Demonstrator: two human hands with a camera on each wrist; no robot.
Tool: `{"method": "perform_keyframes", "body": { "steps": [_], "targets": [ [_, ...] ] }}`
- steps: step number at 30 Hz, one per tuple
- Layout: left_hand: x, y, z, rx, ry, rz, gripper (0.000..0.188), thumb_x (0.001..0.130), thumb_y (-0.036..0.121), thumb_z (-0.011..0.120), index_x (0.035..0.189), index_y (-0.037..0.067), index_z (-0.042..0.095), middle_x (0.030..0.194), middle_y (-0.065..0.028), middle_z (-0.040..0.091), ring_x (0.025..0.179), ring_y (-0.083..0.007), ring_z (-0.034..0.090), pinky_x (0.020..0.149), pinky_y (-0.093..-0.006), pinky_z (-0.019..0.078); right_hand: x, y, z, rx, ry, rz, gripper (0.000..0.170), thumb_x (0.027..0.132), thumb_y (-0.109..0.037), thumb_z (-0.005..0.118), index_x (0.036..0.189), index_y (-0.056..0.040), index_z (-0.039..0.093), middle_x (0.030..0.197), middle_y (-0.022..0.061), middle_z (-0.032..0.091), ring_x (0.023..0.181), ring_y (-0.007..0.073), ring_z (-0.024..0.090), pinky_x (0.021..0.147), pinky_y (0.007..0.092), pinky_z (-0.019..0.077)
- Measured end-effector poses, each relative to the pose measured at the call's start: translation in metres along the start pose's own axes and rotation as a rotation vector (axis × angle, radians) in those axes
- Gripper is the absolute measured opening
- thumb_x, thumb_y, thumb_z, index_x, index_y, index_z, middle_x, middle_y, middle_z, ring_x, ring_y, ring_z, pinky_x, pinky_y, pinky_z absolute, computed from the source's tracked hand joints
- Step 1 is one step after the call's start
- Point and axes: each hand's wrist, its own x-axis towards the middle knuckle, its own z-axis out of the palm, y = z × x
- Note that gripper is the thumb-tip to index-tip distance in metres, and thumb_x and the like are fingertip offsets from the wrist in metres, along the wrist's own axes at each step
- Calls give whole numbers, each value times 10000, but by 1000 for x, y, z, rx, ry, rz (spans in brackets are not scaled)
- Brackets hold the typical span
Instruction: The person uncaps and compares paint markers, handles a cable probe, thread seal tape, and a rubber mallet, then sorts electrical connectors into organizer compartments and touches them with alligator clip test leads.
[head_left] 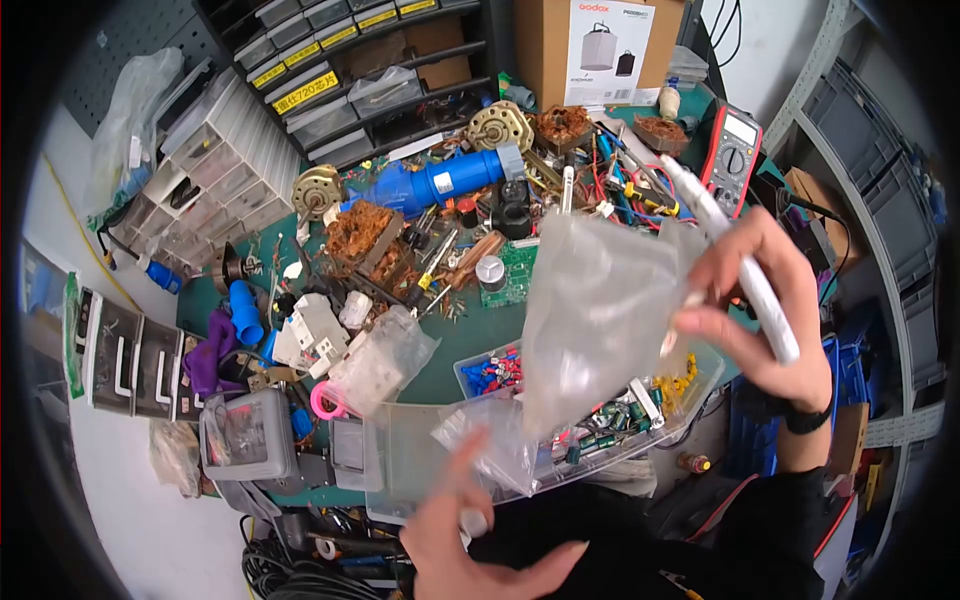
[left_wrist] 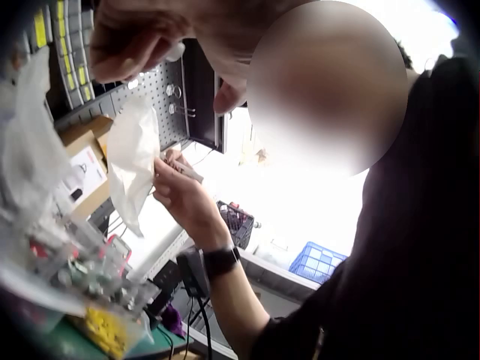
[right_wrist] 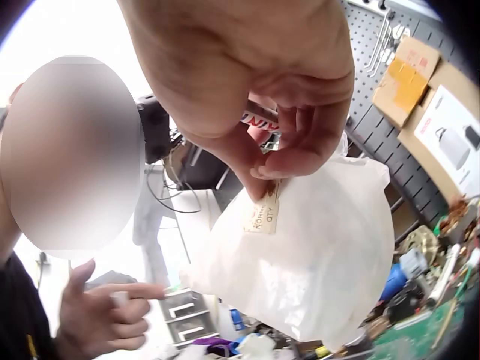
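White, a small cylindrical piece (head_left: 472,522) is held by the left hand (head_left: 448,558) on the near side, its index finger extended. Rightward, a frosted plastic bag (head_left: 595,310) is pinched by the right hand (head_left: 765,295) over a clear plastic box (head_left: 708,373); a slender white marker pen (head_left: 769,312) is gripped too.

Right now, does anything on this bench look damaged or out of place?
Yes: beside the blue cylinder, a brown clump looks possibly damaged, its surface ragged; small parts lie strewn nearby, as if spilled.

Electronics workshop, cluttered green workbench (head_left: 468,332), red multimeter (head_left: 733,158), bare circuit board (head_left: 515,270), yellow-labelled parts drawers (head_left: 325,118), pegboard (right_wrist: 442,46)
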Motion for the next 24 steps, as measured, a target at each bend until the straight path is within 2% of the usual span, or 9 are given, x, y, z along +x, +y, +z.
{"method": "perform_keyframes", "body": {
  "steps": [1, 5, 7, 10, 13, 15, 18, 20, 24],
  "targets": [
    [16, -8, 0, -124, 30, 97, 966, 505, 268, 941, 1310, -38, 502, 690, -11, 465, 681, -100, 560, 604, -225, 439, -7, -8, 6, 33, -18, 29, 280, 773, 13, 771, 863, -61, 516, 827, -9, 561, 668, 23, 508, 581, 188, 404],
    [40, -18, 10, -334, -152, 99, 596, 736, 254, 838, 1199, -28, 590, 730, -28, 568, 649, -85, 543, 542, -215, 391, -19, -15, 23, 175, -126, 163, 369, 662, 3, 859, 805, -56, 524, 863, 73, 619, 748, 107, 581, 690, 220, 449],
    [36, -17, 11, -344, -148, 30, 302, 880, 216, 707, 1044, -30, 646, 715, -20, 608, 604, -73, 530, 509, -225, 377, -19, -11, 29, 118, -134, 87, 304, 778, -134, 809, 893, -26, 549, 894, 99, 632, 686, 106, 586, 626, 219, 456],
    [28, -27, 20, -548, 4, -94, 246, 955, 198, 603, 881, -33, 643, 617, 1, 578, 543, -48, 482, 468, -236, 339, -20, -14, 34, 9, 142, -19, 709, 942, -605, 449, 1259, 28, 489, 949, 145, 644, 566, 131, 579, 497, 242, 437],
    [25, -32, 23, -584, 40, -82, 314, 987, 292, 551, 863, 9, 607, 687, -15, 566, 519, -68, 501, 391, -211, 342, -38, -13, 25, -29, 173, -220, 743, 938, -666, 357, 1076, 1, 655, 887, 146, 658, 558, 110, 568, 484, 240, 405],
    [25, -33, 28, -588, 91, -45, 310, 991, 282, 542, 847, 14, 596, 673, -12, 555, 501, -67, 486, 389, -212, 330, -50, -17, 35, 190, 90, -230, 635, 960, -587, 420, 928, -21, 705, 676, 103, 651, 481, 134, 562, 427, 240, 426],
    [23, -34, 33, -481, 91, 44, 309, 998, 265, 524, 837, 10, 591, 654, -14, 550, 473, -61, 458, 381, -219, 318, -51, -17, 47, 214, 7, -249, 499, 977, -443, 489, 921, 7, 698, 719, 121, 675, 495, 148, 600, 432, 247, 471],
    [22, -31, 32, -469, 66, 55, 309, 1000, 254, 512, 844, 1, 595, 646, -14, 548, 464, -58, 448, 382, -220, 311, -46, -21, 45, 70, -91, -296, 224, 854, -115, 637, 1014, 27, 701, 752, 95, 681, 582, 195, 661, 526, 284, 533],
    [23, -27, 33, -462, 78, 118, 318, 1003, 234, 489, 857, -26, 600, 620, -10, 543, 445, -48, 429, 383, -220, 293, -46, -22, 44, 33, -83, -276, 210, 828, -66, 653, 1020, 4, 704, 766, 88, 675, 577, 198, 657, 521, 289, 532]
  ]
}}
